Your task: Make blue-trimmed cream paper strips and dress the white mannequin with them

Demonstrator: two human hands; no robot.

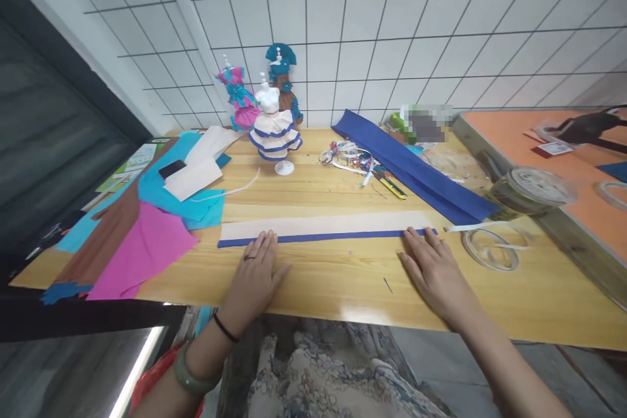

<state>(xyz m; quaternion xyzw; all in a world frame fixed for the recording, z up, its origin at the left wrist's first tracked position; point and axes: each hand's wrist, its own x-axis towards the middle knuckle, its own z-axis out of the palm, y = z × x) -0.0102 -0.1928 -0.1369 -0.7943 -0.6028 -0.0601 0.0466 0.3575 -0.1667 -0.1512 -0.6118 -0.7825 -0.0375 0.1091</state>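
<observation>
A long cream strip with a blue lower edge (323,226) lies flat across the wooden table in front of me; it looks like crepe paper. My left hand (256,277) rests palm down near its left part, fingertips on the blue edge and fingers stretched out. Toward the strip's right end, my right hand (431,271) lies the same way, fingertips touching the blue edge. Neither hand grips anything. Just right of my right hand are loops of white double-sided tape or ribbon (490,251).
Small dress figures, one in a cream and blue tiered skirt (275,134), stand by the tiled wall. A folded blue sheet (406,166), a yellow utility knife (392,185), scraps (350,155) and a clear round tub (531,189) lie right. Pink sheets (144,255) are left.
</observation>
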